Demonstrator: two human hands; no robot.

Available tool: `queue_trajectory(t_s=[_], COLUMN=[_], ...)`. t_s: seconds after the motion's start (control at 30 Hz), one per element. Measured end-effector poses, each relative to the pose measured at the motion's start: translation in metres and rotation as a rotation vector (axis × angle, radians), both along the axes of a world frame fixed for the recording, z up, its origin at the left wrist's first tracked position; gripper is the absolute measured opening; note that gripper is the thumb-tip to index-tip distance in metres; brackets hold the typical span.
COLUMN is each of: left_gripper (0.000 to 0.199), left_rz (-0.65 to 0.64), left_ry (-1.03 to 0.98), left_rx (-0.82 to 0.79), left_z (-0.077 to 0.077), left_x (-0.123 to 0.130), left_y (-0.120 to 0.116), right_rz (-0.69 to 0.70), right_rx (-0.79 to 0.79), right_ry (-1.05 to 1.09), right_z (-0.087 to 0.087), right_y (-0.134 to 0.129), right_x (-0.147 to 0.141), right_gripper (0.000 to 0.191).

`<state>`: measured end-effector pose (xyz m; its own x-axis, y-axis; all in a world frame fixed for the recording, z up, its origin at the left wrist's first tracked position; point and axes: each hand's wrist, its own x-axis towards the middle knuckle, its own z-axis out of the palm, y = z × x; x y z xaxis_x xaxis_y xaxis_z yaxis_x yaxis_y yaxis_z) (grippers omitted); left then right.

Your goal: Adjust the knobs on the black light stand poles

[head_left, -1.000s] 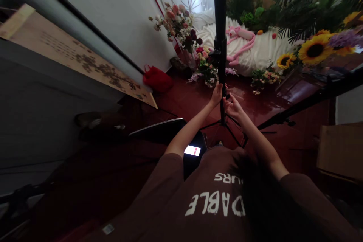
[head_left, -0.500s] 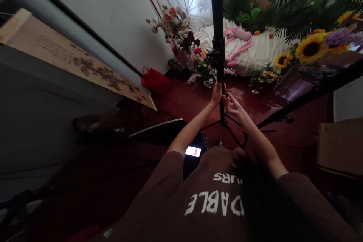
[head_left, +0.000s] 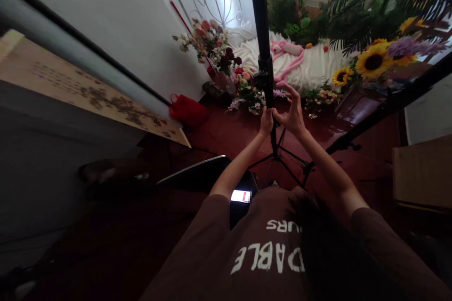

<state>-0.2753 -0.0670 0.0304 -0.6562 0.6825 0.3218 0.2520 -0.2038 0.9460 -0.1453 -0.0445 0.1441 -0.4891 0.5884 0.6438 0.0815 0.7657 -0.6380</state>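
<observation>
Above 2 hands, black pole (head_left: 259, 9) rises, joint (head_left: 265, 64) farther along it; left hand (head_left: 266, 123) grips pole, right hand (head_left: 294, 115) nearer joint, thumb and fingers spread.

Glossy red floor (head_left: 226, 127), matt black pole (head_left: 262, 23)

Upright: a tall black tubular pole (head_left: 262, 23) bars crossing between left and right.
Pole foot: thin black splayed legs (head_left: 289, 170) obstruct low passage over the glossy red floor (head_left: 226, 129).
Right gap: reaches a thick black slanting pole (head_left: 372, 116), partly filled by the right hand (head_left: 293, 115).
Left gap: open floor toward a soft red bag (head_left: 190, 112).
</observation>
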Motion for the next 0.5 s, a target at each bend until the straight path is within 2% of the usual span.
queue_trajectory(t_s=[0.1,0.2,0.3,0.4,0.5], left_gripper=[0.056,0.055,0.053,0.055,0.064], left_rz=[0.006,-0.02,-0.031,-0.081,-0.162], left_ry=[0.0,-0.021,-0.066,-0.136,-0.266], left_rx=[-0.004,-0.011,-0.01,0.02,0.014], left_z=[0.004,0.009,0.012,0.013,0.013], left_x=[0.002,0.003,0.002,0.003,0.004], left_y=[-0.001,-0.003,-0.005,-0.008,-0.009], right_rz=[0.045,0.073,0.107,0.132,0.138], right_rx=[0.189,0.271,0.234,0.187,0.155], right_ry=[0.013,-0.074,-0.152,-0.177,-0.182], right_z=[0.05,0.079,0.083,0.075,0.063], right_y=[0.009,0.015,0.022,0.031,0.034], right_x=[-0.02,-0.041,-0.059,-0.068,-0.068], right_gripper=[0.082,0.076,0.064,0.058,0.06])
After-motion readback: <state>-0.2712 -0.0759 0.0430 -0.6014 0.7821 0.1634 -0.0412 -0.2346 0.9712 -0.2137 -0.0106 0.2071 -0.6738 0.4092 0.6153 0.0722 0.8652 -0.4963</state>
